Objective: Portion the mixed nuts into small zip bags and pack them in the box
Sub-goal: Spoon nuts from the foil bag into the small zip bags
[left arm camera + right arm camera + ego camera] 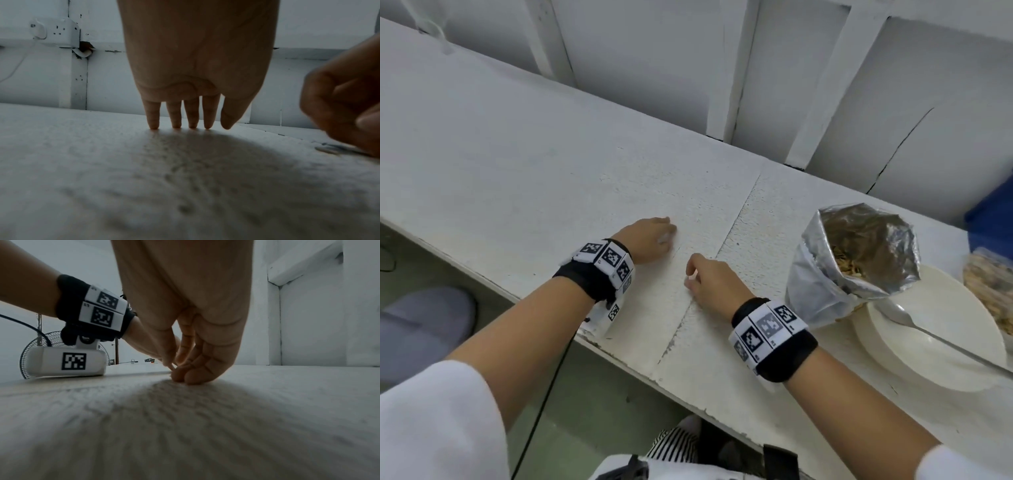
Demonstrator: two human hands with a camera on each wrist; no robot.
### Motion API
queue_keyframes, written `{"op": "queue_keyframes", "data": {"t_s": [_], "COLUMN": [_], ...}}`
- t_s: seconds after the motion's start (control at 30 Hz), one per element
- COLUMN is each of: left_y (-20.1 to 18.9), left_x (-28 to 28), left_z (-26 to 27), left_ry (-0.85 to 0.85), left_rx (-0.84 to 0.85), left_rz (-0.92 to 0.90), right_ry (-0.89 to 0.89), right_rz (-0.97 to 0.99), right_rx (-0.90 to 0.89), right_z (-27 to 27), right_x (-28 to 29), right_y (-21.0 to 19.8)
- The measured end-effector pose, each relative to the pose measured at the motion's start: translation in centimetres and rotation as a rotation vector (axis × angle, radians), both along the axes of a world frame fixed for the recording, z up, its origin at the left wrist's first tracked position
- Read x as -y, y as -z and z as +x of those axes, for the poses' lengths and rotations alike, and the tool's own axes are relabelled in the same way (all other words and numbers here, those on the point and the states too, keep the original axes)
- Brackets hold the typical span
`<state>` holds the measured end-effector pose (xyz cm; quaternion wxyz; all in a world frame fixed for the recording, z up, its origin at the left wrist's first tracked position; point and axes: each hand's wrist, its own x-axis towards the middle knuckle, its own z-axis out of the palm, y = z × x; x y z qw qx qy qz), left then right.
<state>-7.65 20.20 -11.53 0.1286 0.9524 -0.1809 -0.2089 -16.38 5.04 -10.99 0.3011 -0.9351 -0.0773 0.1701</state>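
Head view — left hand (pixel 650 240) fingers straight on counter (pixel 517 164), right hand (pixel 714 279) fingers curled, empty.

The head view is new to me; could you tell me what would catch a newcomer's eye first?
Probably the open silver foil bag of nuts at the right, leaning on a white plate that carries a spoon. Next, the left hand and right hand resting fingertips-down on the white table, each wrist wearing a black band with checkered markers.
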Motion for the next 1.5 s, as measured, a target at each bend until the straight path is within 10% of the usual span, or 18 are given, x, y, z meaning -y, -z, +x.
{"op": "queue_keyframes", "data": {"t_s": [0.63,0.97,1.5], "left_y": [0.4,1.5,-0.1], "left_x": [0.3,0.8,12.2], "left_z": [-0.1,0.3,0.8], "left_ry": [-0.025,-0.015,0.190], "left_rx": [0.037,0.066,0.092], "left_rz": [0.005,0.068,0.067], "right_ry": [-0.081,0.063,0.613], "right_rz": [-0.176,0.272,0.148], "right_rx": [-0.012,0.358,0.729], "right_z": [1.2,-2.8,-12.1], "right_x": [-0.6,0.8,20.4], "right_y": [1.5,-5.2,-13.7]}}
